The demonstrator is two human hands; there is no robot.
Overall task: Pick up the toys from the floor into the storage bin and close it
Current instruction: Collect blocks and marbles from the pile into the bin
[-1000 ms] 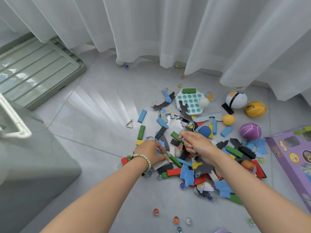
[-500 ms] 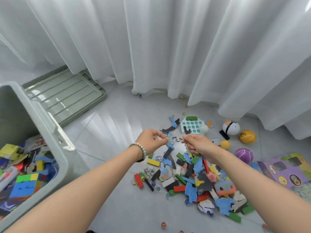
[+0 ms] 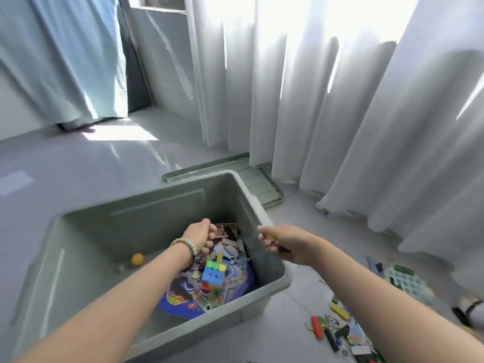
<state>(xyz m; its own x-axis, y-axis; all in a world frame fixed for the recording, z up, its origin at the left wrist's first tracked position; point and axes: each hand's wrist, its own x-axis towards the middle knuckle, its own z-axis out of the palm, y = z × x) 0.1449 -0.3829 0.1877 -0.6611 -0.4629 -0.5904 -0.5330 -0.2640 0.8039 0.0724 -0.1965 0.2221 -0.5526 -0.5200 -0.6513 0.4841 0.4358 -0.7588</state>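
Storage bin (image 3: 131, 218): open, lid off, standing on the grey floor directly beneath the left hand's fingers.

Left hand (image 3: 201, 235): inside the bin's mouth, above the contents, fingers curled tight into a fist. Whether anything is held inside the fist cannot be told. A beaded bracelet (image 3: 183, 244) sits on that wrist.

Right hand (image 3: 277, 243): just outside the bin's right rim, fingers closed narrow around a small yellow piece (image 3: 272, 239), which shows between them. The picture is blurred here; anything more in the grip cannot be made out.

Contents below the left fingers: a multicoloured cube (image 3: 213, 273) on a blue printed board (image 3: 183, 299), with loose flat pieces around it. An orange ball (image 3: 137, 259) lies on the bin floor, well left of the fingers.

Lid (image 3: 262, 184): flat on the floor beyond both hands, behind the bin, its far edge under the white curtain (image 3: 340, 100).

Loose toys (image 3: 337, 328): scattered on the floor below and right of the right fingers, well apart from them.
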